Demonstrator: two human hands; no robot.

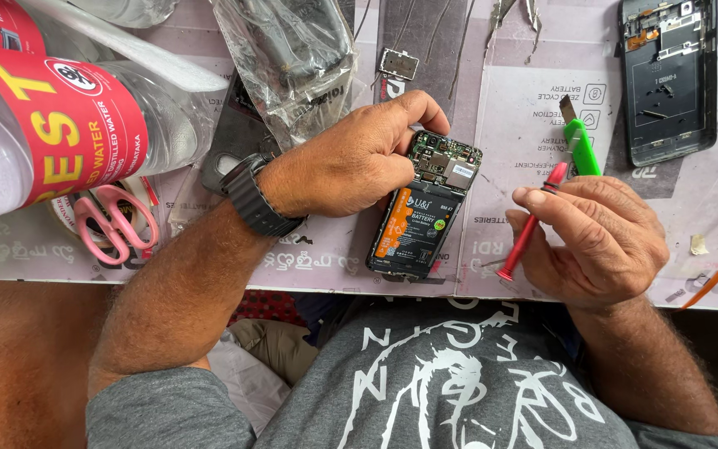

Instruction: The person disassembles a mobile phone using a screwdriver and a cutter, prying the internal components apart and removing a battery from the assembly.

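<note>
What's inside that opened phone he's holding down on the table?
Inside the opened phone there is a black battery with an orange strip and, above it, a green circuit board with metal shields. The left hand covers the phone's upper left corner, hiding whatever is there.

A phone-repair workbench: at the centre lies an opened phone (425, 208), its battery and circuit board bare; a second stripped phone shell (666, 79) sits at 1 o'clock. Tweezers (513, 17) at 12 o'clock, a green cutter (582, 145), pink scissors (114, 220) at 9 o'clock and a bagged part (297, 62) crowd the paper-covered bench (508, 100).
</note>
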